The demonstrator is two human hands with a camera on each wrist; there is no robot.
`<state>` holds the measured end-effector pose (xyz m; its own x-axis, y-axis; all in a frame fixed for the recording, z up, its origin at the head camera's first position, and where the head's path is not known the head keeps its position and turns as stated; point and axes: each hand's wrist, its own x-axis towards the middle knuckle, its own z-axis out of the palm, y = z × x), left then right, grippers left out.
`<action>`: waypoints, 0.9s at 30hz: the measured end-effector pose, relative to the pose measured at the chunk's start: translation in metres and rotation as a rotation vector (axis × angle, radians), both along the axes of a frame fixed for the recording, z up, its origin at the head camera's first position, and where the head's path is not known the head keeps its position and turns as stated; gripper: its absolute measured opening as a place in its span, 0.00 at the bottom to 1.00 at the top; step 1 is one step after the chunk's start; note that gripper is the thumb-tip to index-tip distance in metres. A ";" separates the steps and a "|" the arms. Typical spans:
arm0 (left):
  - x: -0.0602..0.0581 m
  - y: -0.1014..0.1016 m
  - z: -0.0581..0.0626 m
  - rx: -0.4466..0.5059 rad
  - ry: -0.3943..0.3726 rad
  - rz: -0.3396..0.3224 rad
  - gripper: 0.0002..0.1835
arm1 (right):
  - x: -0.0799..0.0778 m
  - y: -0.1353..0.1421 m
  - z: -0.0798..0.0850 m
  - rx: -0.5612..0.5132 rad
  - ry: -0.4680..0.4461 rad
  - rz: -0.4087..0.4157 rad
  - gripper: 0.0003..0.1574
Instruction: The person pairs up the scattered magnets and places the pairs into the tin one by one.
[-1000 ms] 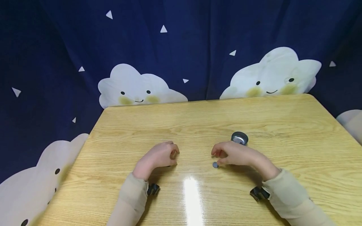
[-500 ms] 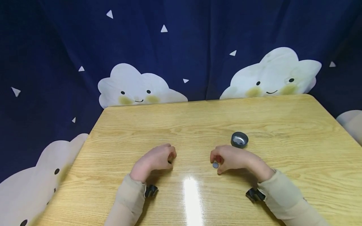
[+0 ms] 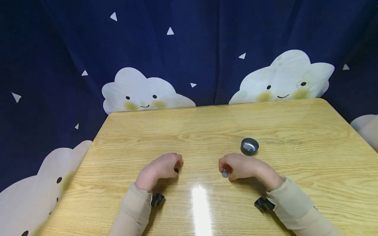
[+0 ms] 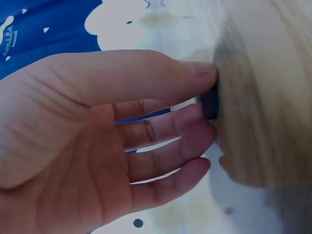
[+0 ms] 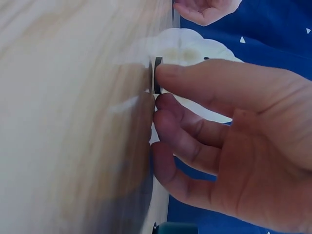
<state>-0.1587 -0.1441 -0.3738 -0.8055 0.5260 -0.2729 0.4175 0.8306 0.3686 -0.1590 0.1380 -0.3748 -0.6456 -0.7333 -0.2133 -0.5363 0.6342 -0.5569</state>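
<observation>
My right hand (image 3: 240, 165) is low over the table with its fingers curled, pinching a small round grey disc (image 3: 225, 174) between thumb and fingertips. Edge-on in the right wrist view, the disc (image 5: 158, 75) looks thin and dark, close to the tabletop, with the thumb tip against it. Across from it, my left hand (image 3: 162, 166) curls down at the table and pinches a small black piece (image 4: 209, 103) between thumb and forefingers. Most of that piece is hidden by the fingers in the head view. Behind the right hand stands a shallow round metal tin (image 3: 249, 147).
Both hands work on a light wooden table (image 3: 189, 127) with a glare streak at its front middle. A dark blue curtain (image 3: 203, 49) printed with clouds hangs behind it. Black wrist mounts (image 3: 157, 200) sit under the sleeves.
The right hand has come down and toward me, its thumb and fingers closing about the grey disc and uncovering the tin. The left hand has shifted slightly left and nearer, fingers drawing closer together.
</observation>
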 end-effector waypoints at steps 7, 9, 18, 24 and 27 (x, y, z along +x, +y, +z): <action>0.003 0.000 0.002 0.001 -0.018 0.027 0.13 | 0.000 -0.005 -0.001 0.037 0.001 -0.023 0.11; 0.003 0.001 0.002 -0.003 -0.012 0.029 0.12 | 0.000 -0.006 -0.001 0.049 -0.008 -0.035 0.11; 0.001 0.002 0.002 -0.015 0.006 0.037 0.09 | 0.000 -0.012 0.001 0.069 0.025 -0.066 0.08; 0.000 0.002 0.002 -0.020 0.006 0.036 0.09 | -0.001 -0.015 0.000 0.053 0.052 -0.062 0.08; 0.001 0.003 0.002 -0.021 0.026 0.021 0.08 | -0.001 -0.016 -0.001 0.050 0.064 -0.053 0.08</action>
<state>-0.1581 -0.1409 -0.3713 -0.8234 0.5032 -0.2624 0.4089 0.8466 0.3406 -0.1604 0.1217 -0.3756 -0.6966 -0.6872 -0.2060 -0.5346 0.6887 -0.4898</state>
